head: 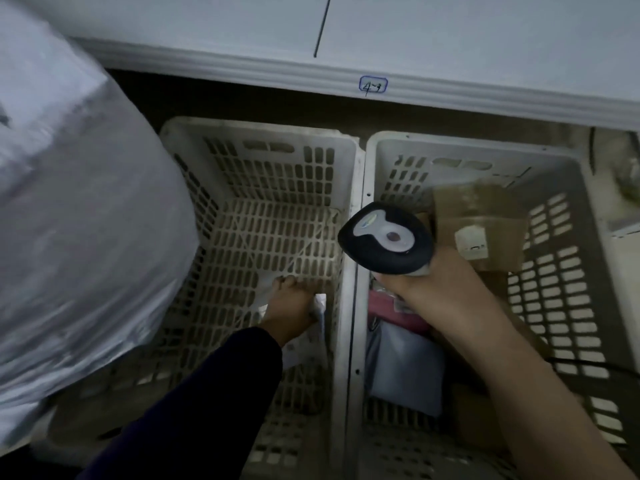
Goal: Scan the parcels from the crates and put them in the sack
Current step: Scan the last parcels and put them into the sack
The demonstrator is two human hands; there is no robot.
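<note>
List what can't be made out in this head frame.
Sack, head view: motion-blurred, cut by the left edge; mouth unseen.
White parcel in the left crate: mostly under the left hand; grip unclear.
Scanner handle: hidden inside the right hand.
Cardboard box label: too blurred to read.
Right crate contents: partly covered by the right forearm.
</note>
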